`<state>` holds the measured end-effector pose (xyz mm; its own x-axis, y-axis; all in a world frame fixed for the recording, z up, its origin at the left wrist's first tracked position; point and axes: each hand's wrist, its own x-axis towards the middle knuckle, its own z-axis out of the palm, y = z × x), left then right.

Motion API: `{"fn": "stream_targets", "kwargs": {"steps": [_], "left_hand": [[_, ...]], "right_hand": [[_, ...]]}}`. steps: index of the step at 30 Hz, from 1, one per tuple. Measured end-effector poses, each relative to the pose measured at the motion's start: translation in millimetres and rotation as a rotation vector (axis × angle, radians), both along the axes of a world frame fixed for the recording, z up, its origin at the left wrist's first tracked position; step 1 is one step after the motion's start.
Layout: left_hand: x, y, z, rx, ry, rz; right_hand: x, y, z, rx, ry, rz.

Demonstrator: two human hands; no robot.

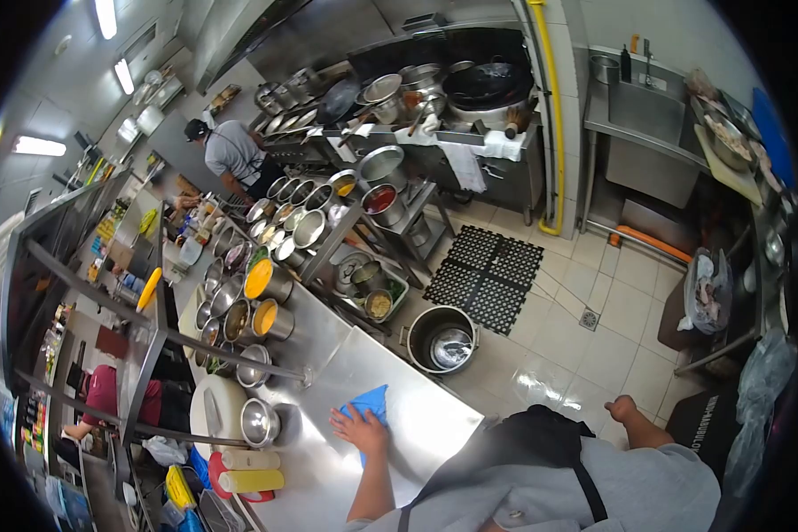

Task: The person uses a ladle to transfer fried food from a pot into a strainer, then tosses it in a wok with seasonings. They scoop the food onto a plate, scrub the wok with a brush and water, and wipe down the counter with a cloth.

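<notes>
My left hand lies flat on the steel counter, fingers spread, pressing on a blue cloth. Part of the cloth sticks out beyond the fingertips, and the rest is under the palm. Off to the right, my right hand hangs over the floor, away from the counter, with its fingers curled in and nothing seen in them. Close to my left hand stand a metal bowl and a yellow squeeze bottle lying on its side.
Pans of orange sauce and several other pots line the counter's far end. On the floor are a large open pot and a black rubber mat. A sink stands at the back right. One person works near the stoves.
</notes>
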<state>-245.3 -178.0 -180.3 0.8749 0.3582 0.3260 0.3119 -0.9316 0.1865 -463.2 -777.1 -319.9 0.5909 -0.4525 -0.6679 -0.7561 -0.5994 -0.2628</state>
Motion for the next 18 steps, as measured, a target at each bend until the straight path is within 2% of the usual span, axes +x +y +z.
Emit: {"fn": "stream_targets", "kwargs": {"steps": [2, 5, 6, 8, 9, 11, 12, 14, 15, 17, 18], "left_hand": [[-4.0, -2.6, 10.2, -0.003, 0.025, 0.006], [-5.0, 19.5, -10.0, 0.056, -0.033, 0.089], [-7.3, 20.0, -7.0, 0.054, -0.024, 0.082], [-15.3, 16.7, 6.7, -0.029, 0.071, 0.358], [-17.6, 21.8, 4.5, -0.018, 0.094, 0.437], [-21.6, 32.8, -1.2, -0.01, 0.131, 0.564], [-23.0, 31.5, -1.4, -0.01, 0.141, 0.564], [-21.6, 29.9, 1.2, -0.006, 0.135, 0.71], [-22.2, 30.1, -2.4, -0.002, 0.14, 0.712], [-21.3, 31.2, -13.7, 0.095, -0.032, 0.627], [-19.7, 27.2, -11.6, 0.069, 0.049, 0.599]], "right_hand": [[-29.6, -8.6, -8.7, -0.003, -0.006, -0.03], [-69.0, -23.5, -22.1, -0.006, 0.054, -0.059], [-82.6, -28.5, -29.6, 0.015, 0.098, -0.151], [-109.3, -41.9, -46.9, 0.109, 0.155, -0.384], [-119.4, -50.3, -52.9, 0.103, 0.166, -0.388], [-128.4, -70.4, -60.0, 0.083, 0.11, -0.152], [-126.5, -76.7, -57.7, 0.079, 0.119, -0.154], [-89.2, -65.9, -7.5, 0.143, 0.084, -0.442], [-84.0, -74.0, -23.9, 0.143, 0.09, -0.442], [-56.5, -85.0, -51.4, -0.05, 0.215, -0.057], [-21.5, -90.8, -34.0, -0.023, 0.238, 0.067]]}}
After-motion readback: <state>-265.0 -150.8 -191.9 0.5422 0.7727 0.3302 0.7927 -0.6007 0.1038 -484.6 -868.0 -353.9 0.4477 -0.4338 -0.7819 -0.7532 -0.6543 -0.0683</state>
